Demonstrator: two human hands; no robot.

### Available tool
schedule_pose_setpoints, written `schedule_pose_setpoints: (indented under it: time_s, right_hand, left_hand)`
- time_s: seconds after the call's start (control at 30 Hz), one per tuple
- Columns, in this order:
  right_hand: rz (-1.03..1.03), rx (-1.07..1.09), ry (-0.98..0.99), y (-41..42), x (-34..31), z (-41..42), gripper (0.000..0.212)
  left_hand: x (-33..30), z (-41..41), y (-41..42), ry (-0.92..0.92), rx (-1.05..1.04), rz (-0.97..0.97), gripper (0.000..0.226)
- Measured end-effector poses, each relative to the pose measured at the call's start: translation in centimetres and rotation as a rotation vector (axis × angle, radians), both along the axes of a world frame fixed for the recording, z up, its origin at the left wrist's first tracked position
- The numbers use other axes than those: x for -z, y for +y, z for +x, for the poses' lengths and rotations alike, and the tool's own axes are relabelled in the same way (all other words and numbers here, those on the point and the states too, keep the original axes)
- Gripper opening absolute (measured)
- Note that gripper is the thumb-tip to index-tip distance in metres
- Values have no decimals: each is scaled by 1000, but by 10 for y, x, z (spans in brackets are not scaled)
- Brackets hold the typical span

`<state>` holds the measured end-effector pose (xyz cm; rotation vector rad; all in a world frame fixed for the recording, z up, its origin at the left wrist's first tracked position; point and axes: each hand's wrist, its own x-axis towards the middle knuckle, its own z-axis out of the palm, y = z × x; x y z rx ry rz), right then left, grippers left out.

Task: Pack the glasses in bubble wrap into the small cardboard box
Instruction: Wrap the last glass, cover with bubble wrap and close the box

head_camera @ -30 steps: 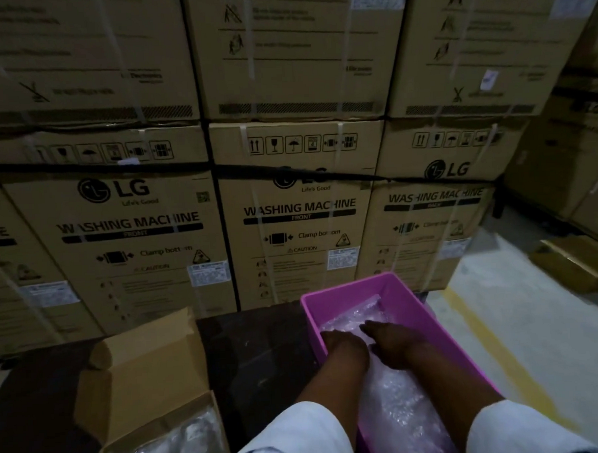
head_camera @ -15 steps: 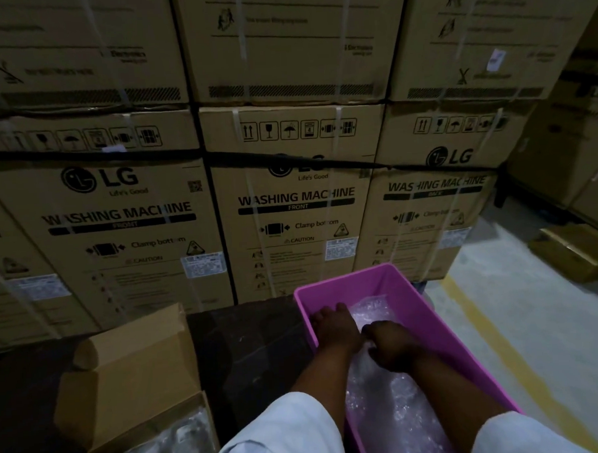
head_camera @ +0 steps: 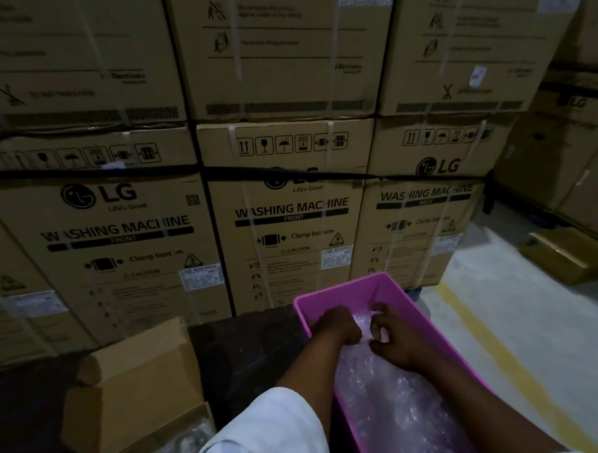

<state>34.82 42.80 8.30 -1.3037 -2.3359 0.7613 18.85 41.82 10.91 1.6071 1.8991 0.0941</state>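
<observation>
A pink plastic bin (head_camera: 369, 288) stands on a dark table and is filled with bubble-wrapped glasses (head_camera: 394, 410). Both my hands are inside its far end. My left hand (head_camera: 336, 327) is curled down into the wrap near the bin's left wall. My right hand (head_camera: 395, 338) has its fingers bent and pinches the bubble wrap beside it. The small cardboard box (head_camera: 133, 398) lies open at the lower left, its flap raised, with some clear wrap (head_camera: 184, 450) showing inside.
Stacked washing machine cartons (head_camera: 290, 209) form a wall just behind the dark table (head_camera: 248, 351). On the right is a grey floor with a yellow line (head_camera: 494, 348). A flat brown carton (head_camera: 566, 252) lies on that floor.
Both hands have moved a little further toward the bin's far end. My right hand has drawn apart from the left and its fingers have bent onto the wrap.
</observation>
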Motion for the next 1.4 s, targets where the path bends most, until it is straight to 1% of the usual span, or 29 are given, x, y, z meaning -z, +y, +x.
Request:
schedule_pose_setpoints:
  time_s: [0.03,0.07,0.13,0.2,0.3,0.33,0.4,0.43,0.5,0.6,0.67,0.7,0.73,0.77,0.8,0.87,0.9,0.93,1.0,1.03,1.07,1.13,1.2,1.3,1.37,1.4]
  right_hand:
    - [4,-4,30,-2,-6,2,22]
    - [20,-8,59,-6,-12,3,21]
    - [82,4,110,-14,-24,4,17]
    - [221,33,122,-23,-36,6,20]
    - [517,100,79,-38,-51,9,14]
    - [581,121,70,-41,-53,12,13]
    - [644,149,57,-46,-54,18,13]
    - [656,151,52,-50,-56,19,13]
    - [653,138,57,-59,-60,21,13]
    - [482,46,0,-68,-62,28,17]
    - [368,-19,-15,-72,-68,34,19]
    - [332,-16,33,-74,-75,36,22]
    - [314,27,123,-71,-82,36,29]
    - [342,104,190,-68,-93,35,39]
    - [398,165,195,-64,-107,32,52]
    - [488,184,11,-57,-140,25,79]
    - [491,156,-115,-53,-157,21,82]
    - [467,128,-209,-48,-172,19,72]
    - [452,109,-251,-42,-199,18,33]
    - [467,124,-207,-40,-210,20,18]
    - [471,143,-150,-39,-218,24,11]
    - [413,163,-57,-38,-231,32,10]
    - [315,179,43,-39,-243,36,16]
    - [226,209,233,-44,-265,40,19]
    - [115,175,466,-53,-284,42,18]
    - [59,155,584,-57,-294,43,17]
  left_hand:
    - [-3,-1,0,13,8,19,28]
    - [-4,-2,-1,8,5,35,29]
    - [-8,-5,-6,-50,-28,59,40]
    - [-13,-7,-9,-127,-79,32,54]
    - [-22,-9,-12,-267,-135,-36,69]
    - [-26,-10,-13,-331,-143,-38,68]
    - [-36,-13,-16,-458,-131,-37,58]
    - [-41,-14,-17,-481,-102,-48,53]
    - [-51,-14,-20,-464,-64,-25,41]
    - [-68,-15,-22,-425,-45,150,23]
    - [-84,-21,-27,-415,-22,265,19]
    - [-94,-24,-29,-416,11,296,18]
    - [-104,-27,-30,-395,57,326,16]
    - [-114,-29,-33,-362,109,348,15]
    - [-125,-30,-37,-333,157,362,14]
    - [-148,-28,-45,-271,245,392,15]
    - [-159,-27,-47,-235,275,415,17]
    - [-171,-26,-51,-206,294,441,19]
    - [-192,-29,-57,-197,311,484,19]
    - [-201,-33,-59,-200,313,502,17]
    - [-210,-38,-62,-200,307,520,15]
    - [-226,-49,-67,-198,274,559,14]
    - [-241,-60,-73,-244,247,607,13]
    - [-259,-74,-80,-450,131,678,13]
    - [-269,-81,-84,-607,40,717,23]
    - [-274,-84,-86,-674,17,741,22]
